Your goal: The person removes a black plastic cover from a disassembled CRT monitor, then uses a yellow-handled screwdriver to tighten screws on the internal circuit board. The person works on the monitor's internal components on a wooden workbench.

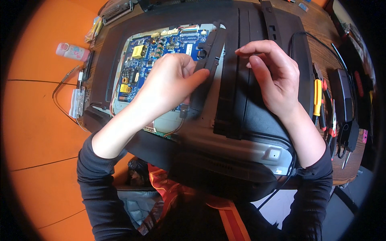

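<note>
A large black flat-panel display (120, 40) lies back up on the table, its blue circuit board (138, 66) exposed in a metal frame. My left hand (171, 76) is closed around a long black plastic strip (209, 60) that stands tilted beside the board's right edge. The curled fingers are partly hidden behind the hand; the thumb lies against the strip. My right hand (275, 74) hovers over the black rear cover (257, 108). Its index finger and thumb are bent and apart, with nothing visible between them.
Pliers with yellow handles (317, 96) and a black power adapter (341, 94) lie at the right. Another black strip (270, 22) rests at the far edge. A black cable (292, 44) runs along the right. A pink-and-white bottle (72, 52) stands at the left.
</note>
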A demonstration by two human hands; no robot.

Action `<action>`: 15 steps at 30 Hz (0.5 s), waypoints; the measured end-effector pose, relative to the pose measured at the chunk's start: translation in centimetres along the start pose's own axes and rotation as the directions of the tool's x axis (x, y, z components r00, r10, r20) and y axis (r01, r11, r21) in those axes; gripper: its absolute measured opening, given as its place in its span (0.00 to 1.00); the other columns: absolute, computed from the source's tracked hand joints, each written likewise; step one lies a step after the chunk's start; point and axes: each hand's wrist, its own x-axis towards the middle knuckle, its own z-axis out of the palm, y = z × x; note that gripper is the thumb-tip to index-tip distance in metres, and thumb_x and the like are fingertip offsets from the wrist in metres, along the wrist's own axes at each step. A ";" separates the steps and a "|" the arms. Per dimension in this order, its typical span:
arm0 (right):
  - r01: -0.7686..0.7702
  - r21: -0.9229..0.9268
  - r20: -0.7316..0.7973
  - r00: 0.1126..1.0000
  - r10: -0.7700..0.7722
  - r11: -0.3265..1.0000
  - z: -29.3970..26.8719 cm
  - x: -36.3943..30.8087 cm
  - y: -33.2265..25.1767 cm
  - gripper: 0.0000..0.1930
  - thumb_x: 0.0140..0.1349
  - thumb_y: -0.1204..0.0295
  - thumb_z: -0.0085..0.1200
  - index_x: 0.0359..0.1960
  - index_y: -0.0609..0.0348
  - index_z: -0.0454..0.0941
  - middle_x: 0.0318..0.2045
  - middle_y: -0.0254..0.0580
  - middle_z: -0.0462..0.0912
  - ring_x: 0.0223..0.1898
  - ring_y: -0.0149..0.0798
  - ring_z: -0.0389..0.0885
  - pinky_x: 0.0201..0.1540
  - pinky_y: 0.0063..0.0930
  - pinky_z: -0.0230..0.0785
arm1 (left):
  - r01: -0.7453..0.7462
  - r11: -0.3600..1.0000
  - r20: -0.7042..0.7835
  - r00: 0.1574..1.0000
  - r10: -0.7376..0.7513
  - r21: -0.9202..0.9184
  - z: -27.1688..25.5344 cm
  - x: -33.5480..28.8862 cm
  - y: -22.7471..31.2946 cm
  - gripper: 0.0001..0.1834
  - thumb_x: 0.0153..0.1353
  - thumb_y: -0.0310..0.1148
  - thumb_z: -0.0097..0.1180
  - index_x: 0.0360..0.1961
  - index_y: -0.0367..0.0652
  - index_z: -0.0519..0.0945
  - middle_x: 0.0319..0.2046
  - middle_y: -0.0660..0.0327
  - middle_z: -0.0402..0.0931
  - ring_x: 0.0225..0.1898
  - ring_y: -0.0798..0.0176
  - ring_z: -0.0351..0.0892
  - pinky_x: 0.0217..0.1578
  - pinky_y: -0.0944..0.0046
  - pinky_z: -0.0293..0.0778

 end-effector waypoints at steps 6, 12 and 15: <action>-0.028 -0.018 0.018 0.999 0.028 0.999 0.1 0.0 -0.1 0.05 0.59 0.77 0.54 0.37 0.59 0.79 0.31 0.38 0.81 0.29 0.30 0.80 0.29 0.19 0.71 | 0.122 0.992 0.107 0.987 -0.118 -0.028 0.1 0.0 0.3 0.18 0.64 0.37 0.55 0.18 0.42 0.70 0.12 0.65 0.71 0.12 0.71 0.75 0.09 0.78 0.59; -0.069 -0.027 0.070 0.995 0.071 0.997 -0.2 0.0 -0.3 0.06 0.58 0.77 0.55 0.37 0.59 0.79 0.31 0.39 0.80 0.30 0.32 0.80 0.30 0.20 0.72 | 0.186 0.982 0.122 0.975 -0.188 0.030 -0.1 0.5 0.3 0.21 0.65 0.39 0.53 0.16 0.41 0.71 0.12 0.64 0.72 0.11 0.70 0.76 0.09 0.77 0.60; -0.020 -0.132 0.232 0.971 0.050 0.991 -0.4 0.0 -0.3 0.08 0.56 0.80 0.55 0.38 0.61 0.79 0.38 0.44 0.80 0.38 0.38 0.81 0.39 0.26 0.73 | 0.147 0.989 0.070 0.987 -0.148 0.022 0.4 0.5 0.2 0.22 0.65 0.39 0.53 0.16 0.41 0.71 0.11 0.64 0.71 0.10 0.71 0.73 0.09 0.75 0.61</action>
